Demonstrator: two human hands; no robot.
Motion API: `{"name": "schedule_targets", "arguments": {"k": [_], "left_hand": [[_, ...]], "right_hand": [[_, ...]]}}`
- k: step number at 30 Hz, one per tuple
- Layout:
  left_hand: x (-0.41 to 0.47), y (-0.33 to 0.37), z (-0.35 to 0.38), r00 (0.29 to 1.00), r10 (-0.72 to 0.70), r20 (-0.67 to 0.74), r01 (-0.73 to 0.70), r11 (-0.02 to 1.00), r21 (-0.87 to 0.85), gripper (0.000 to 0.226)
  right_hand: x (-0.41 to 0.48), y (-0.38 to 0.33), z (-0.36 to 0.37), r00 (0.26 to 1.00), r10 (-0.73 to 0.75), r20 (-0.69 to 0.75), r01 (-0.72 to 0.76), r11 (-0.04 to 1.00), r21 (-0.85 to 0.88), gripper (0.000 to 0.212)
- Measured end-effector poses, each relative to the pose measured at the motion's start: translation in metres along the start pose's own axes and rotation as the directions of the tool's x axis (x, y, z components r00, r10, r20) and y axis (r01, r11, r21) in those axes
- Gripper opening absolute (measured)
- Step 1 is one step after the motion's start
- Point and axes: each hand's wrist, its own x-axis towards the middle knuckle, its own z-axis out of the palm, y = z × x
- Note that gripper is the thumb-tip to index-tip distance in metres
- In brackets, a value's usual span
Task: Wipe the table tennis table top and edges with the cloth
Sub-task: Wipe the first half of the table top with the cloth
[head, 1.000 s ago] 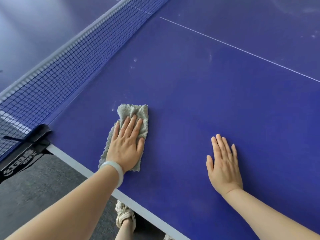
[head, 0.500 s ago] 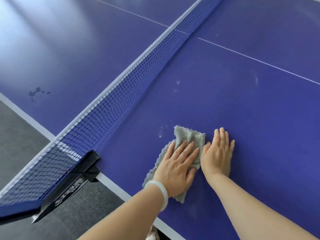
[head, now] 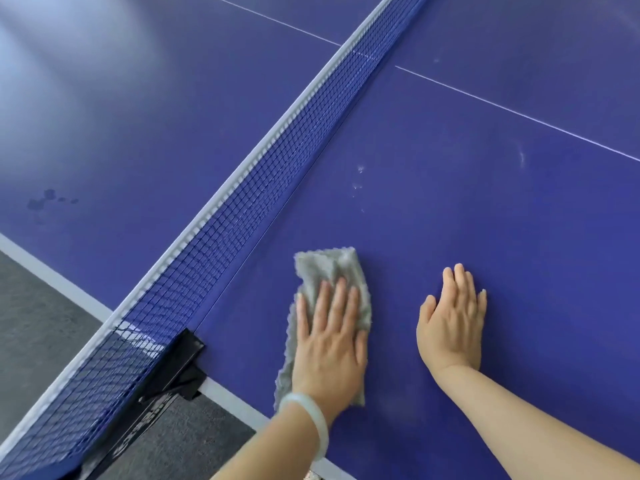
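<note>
A grey cloth (head: 329,268) lies flat on the blue table tennis table top (head: 485,209), close to the near white edge. My left hand (head: 329,337), with a pale bangle on the wrist, presses flat on the cloth with straight fingers. My right hand (head: 452,323) rests flat on the bare table top a little to the right of the cloth, apart from it. Small whitish smudges (head: 358,178) mark the surface beyond the cloth.
The blue net (head: 263,174) with its white top band runs diagonally left of the cloth, ending in a black clamp (head: 180,365) at the table edge. Dark spots (head: 48,199) sit on the far half. Grey floor (head: 38,306) lies below the edge.
The cloth and my left hand have slid left toward the net, and my right hand, which touched the cloth half a second ago, now lies apart from it. The view has shifted slightly.
</note>
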Motion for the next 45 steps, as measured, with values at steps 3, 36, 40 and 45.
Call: {"name": "schedule_targets", "arguments": {"k": [3, 36, 40, 45], "left_hand": [[0.012, -0.009, -0.001, 0.978, 0.194, 0.072, -0.195, 0.981, -0.002, 0.063], [0.021, -0.051, -0.017, 0.869, -0.492, -0.053, 0.493, 0.870, 0.008, 0.062], [-0.014, -0.023, -0.016, 0.870, -0.494, 0.007, 0.494, 0.869, -0.014, 0.065], [-0.018, -0.039, -0.031, 0.909, -0.410, 0.075, 0.413, 0.858, -0.306, 0.062]], "right_hand": [[0.000, -0.004, -0.001, 1.000, 0.003, 0.018, -0.003, 1.000, -0.016, 0.057], [0.000, 0.002, -0.003, 1.000, -0.027, 0.001, 0.027, 1.000, -0.014, 0.058], [-0.002, 0.001, -0.007, 0.999, -0.022, 0.044, 0.022, 1.000, 0.000, 0.057], [-0.015, -0.039, -0.027, 0.991, -0.111, 0.078, 0.102, 0.989, 0.111, 0.057]]}}
